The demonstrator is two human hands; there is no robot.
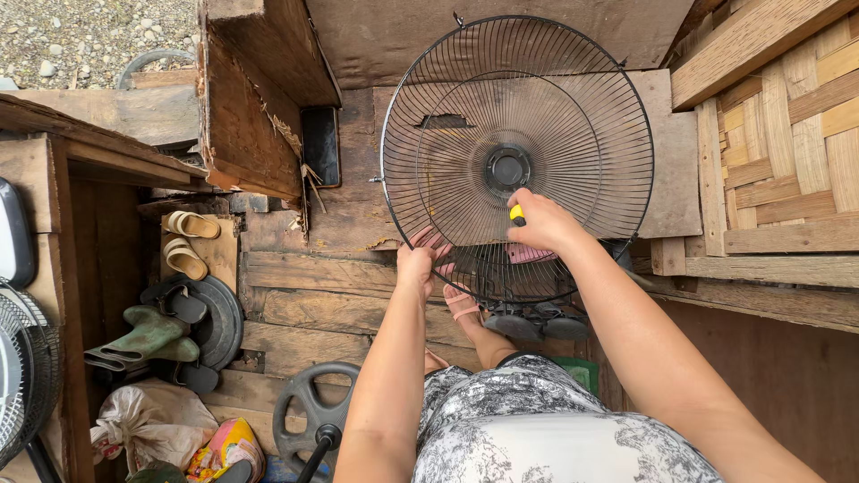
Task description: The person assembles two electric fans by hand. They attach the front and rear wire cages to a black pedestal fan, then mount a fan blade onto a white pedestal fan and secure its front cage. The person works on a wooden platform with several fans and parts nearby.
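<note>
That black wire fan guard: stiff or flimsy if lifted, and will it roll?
The fan guard is thin wire with open gaps, so probably light and slightly springy. Round rim: likely to roll if set on edge. The left hand grips its lower rim, right hand steadies.

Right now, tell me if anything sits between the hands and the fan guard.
Nothing does. The left hand already grips the lower rim of the fan guard. The right hand rests against its wires, holding a yellow-handled tool. Only that tool lies between palm and guard.

tan sandals [188, 241] | green boots [143, 340] | woven bamboo wall [787, 152]
</note>
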